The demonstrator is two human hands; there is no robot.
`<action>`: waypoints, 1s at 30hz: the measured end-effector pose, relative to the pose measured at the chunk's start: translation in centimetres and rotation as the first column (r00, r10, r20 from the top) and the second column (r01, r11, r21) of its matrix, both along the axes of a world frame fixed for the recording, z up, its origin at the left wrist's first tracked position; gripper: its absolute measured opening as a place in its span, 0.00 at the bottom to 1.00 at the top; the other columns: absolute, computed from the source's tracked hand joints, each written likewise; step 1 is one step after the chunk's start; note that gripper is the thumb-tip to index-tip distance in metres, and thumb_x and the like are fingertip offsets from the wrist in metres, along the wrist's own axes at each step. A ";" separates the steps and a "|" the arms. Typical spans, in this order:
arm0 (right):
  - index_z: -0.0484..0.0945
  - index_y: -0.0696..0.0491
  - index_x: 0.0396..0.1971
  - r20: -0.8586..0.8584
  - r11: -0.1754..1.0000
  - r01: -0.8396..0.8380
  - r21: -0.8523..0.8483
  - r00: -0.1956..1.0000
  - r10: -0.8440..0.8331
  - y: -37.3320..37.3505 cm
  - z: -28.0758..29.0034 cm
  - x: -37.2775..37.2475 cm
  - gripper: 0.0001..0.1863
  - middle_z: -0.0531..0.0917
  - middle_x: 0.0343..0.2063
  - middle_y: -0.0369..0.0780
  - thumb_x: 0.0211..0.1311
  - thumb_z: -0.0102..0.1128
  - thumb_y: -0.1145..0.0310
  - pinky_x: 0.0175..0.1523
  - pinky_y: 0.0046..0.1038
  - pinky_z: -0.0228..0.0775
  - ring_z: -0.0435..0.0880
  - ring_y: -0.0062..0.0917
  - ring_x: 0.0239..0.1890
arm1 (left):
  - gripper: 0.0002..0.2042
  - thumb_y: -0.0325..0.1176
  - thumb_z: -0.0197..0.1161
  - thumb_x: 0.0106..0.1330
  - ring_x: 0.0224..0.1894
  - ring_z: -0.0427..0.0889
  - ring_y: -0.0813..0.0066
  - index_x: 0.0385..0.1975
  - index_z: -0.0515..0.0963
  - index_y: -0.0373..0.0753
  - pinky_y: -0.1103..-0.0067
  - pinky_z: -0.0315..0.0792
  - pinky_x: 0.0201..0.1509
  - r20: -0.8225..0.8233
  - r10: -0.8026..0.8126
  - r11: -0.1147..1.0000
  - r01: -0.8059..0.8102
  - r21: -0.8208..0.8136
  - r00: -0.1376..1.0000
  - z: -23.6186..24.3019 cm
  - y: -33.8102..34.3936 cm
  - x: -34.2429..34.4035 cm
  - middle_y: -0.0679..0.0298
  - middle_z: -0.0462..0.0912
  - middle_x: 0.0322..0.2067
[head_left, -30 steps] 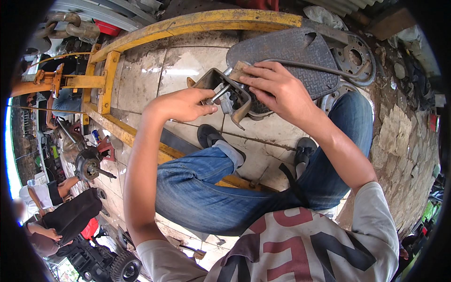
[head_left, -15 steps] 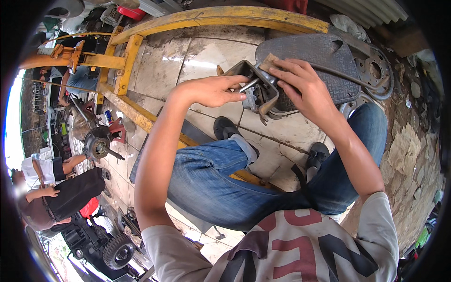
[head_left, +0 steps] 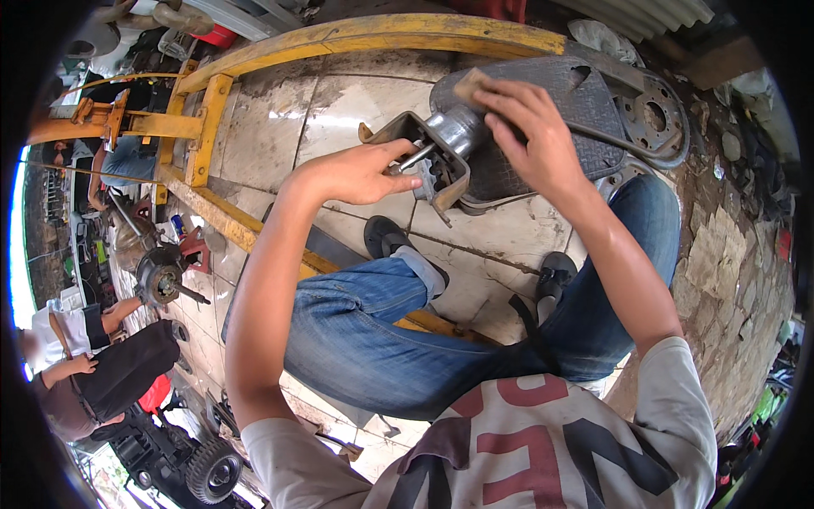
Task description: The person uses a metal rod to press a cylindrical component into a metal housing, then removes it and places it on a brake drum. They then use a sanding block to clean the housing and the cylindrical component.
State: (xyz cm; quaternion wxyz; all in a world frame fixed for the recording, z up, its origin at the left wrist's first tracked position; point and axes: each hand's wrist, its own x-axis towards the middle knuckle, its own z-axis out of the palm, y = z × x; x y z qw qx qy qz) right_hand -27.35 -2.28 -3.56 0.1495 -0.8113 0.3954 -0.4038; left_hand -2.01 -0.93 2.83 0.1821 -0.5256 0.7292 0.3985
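A grey metal brake caliper point(head_left: 432, 148) is held up in front of me, above my knees. My left hand point(head_left: 360, 174) grips its left side, with a thin metal pin between the fingers. My right hand point(head_left: 530, 131) presses a small tan pad point(head_left: 469, 85), like sandpaper, against the caliper's shiny round top. Both hands touch the part. My legs in blue jeans point(head_left: 398, 331) and dark sandals lie below it on the tiled floor.
A dark rubber mat point(head_left: 560, 93) and a rusty brake disc point(head_left: 649, 110) lie ahead. A yellow steel frame point(head_left: 356, 34) curves around the tiled floor point(head_left: 288, 110). At the left another person point(head_left: 93, 365) crouches beside a wheel hub point(head_left: 161, 280). Stone paving runs along the right.
The caliper and both hands have risen and shifted right in view. My right hand has moved from the caliper's side up onto its round top with the pad.
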 end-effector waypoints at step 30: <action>0.80 0.51 0.44 -0.098 0.979 0.196 -0.062 0.974 -0.202 -2.5 -4.3 -0.5 0.14 0.80 0.46 0.37 0.58 0.62 0.65 0.55 0.36 0.70 0.75 0.35 0.51 | 0.44 0.55 0.72 0.48 0.49 0.74 0.54 0.56 0.64 0.26 0.67 0.72 0.53 0.034 0.088 0.713 -0.039 -0.700 0.996 -2.5 6.7 -5.3 0.49 0.74 0.44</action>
